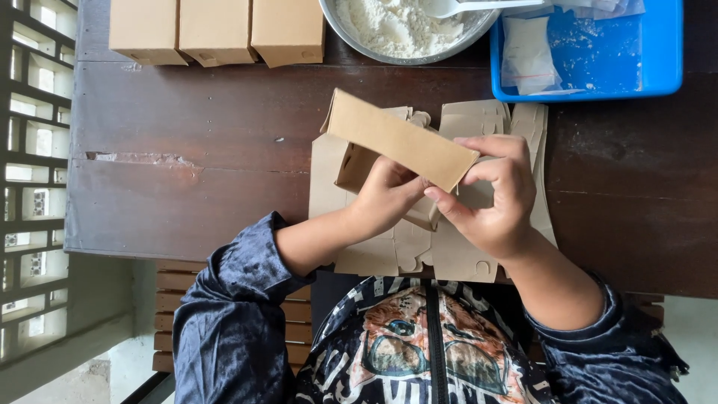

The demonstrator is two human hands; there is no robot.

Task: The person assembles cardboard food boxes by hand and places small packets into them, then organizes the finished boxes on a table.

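Both hands grip a half-folded cardboard box (396, 142) above flat blanks (456, 254) on the worktop (187, 150): left hand (385, 196) inside the flap, right hand (497, 198) pinching the end. Best crease along scored lines, keeping walls square.

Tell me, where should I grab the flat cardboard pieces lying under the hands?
Probably the near edge of the flat cardboard stack, coming from the table's front edge. It reaches that edge, so fingers could slide beneath; the half-folded box covers its middle.

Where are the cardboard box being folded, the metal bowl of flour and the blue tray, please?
cardboard box (400, 140): head view, long side panel.
metal bowl (479, 34): head view, right rim.
blue tray (666, 45): head view, right wall.
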